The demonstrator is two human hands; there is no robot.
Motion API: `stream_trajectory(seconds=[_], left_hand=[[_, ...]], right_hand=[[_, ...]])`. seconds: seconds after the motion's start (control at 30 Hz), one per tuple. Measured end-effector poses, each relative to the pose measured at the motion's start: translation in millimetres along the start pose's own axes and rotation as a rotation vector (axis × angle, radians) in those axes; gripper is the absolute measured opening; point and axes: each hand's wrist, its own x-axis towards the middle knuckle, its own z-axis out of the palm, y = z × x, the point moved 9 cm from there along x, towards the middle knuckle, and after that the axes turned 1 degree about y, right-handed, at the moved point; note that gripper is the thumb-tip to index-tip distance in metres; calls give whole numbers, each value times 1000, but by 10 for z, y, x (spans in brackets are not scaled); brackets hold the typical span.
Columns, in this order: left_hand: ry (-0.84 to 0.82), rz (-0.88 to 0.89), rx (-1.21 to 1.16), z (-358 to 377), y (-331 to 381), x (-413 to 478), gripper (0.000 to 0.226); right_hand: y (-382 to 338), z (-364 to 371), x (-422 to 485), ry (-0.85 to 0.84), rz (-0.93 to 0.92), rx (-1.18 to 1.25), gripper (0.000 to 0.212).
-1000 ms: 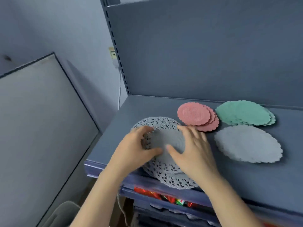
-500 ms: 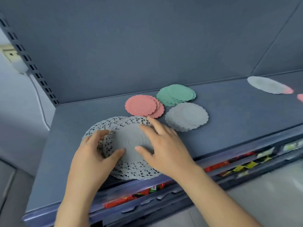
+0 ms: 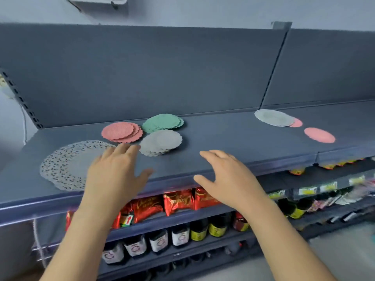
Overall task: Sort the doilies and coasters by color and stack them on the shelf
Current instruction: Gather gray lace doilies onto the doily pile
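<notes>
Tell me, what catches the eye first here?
The left hand and right hand are spread open at the front edge of the shelf. Behind them sit a pink stack, green stack and grey stack, with a lace doily at left. Far right lies a loose pink coaster.

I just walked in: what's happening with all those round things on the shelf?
A person is sorting doilies and coasters by colour on a shelf. A pink pile, a green pile and a grey pile sit together, with a lacy doily pile to their left. The left hand and right hand are open, holding nothing. Farther right, a grey doily and two pink coasters lie unsorted.
</notes>
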Motion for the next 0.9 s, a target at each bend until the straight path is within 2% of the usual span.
stream_trajectory(seconds=[0.17, 0.3, 0.47, 0.7, 0.9], left_hand=[[-33, 171, 0, 153, 1376, -73, 61], [-110, 277, 23, 350, 2217, 5, 64], [-157, 403, 23, 619, 3190, 361, 66], [-224, 501, -86, 1354, 4434, 1207, 59], [-378, 475, -77, 1895, 5112, 2167, 66]], right_hand=[[1213, -438, -592, 34, 149, -11, 58], [1979, -568, -895, -42, 246, 57, 58], [2840, -753, -1004, -46, 348, 91, 57], [3908, -806, -783, -153, 494, 117, 58], [4662, -1098, -176, -117, 537, 92, 50]])
